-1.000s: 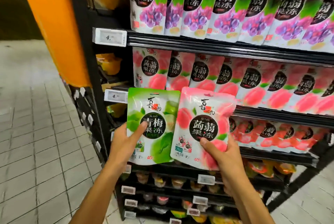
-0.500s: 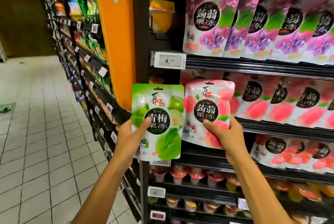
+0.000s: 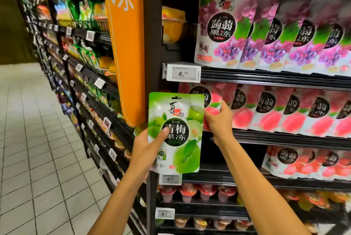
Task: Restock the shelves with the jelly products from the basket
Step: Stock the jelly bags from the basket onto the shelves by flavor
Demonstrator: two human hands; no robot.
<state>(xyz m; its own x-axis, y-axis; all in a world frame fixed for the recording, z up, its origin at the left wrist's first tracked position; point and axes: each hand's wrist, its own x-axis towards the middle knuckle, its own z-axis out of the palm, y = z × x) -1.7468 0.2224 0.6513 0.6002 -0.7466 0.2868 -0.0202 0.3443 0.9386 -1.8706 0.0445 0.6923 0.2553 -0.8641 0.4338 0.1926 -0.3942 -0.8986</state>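
Observation:
My left hand [image 3: 145, 149] holds a green plum jelly pouch [image 3: 175, 134] upright in front of the shelf unit, thumb on its front. My right hand [image 3: 218, 121] grips a pink peach jelly pouch [image 3: 212, 100] at the left end of the peach row [image 3: 284, 111] on the middle shelf. The green pouch hides the peach pouch's left part. The basket is out of view.
Purple grape pouches [image 3: 266, 31] fill the shelf above, and more pink pouches [image 3: 303, 162] sit below. Jelly cups [image 3: 197, 193] line the lower shelves. An orange sign panel [image 3: 125, 45] stands at the unit's left edge. A tiled aisle [image 3: 38, 158] runs along further shelving on the left.
My right hand has carried the pink peach pouch up and right into the peach row on the shelf. The green pouch stays held in front. My view has shifted upward and left.

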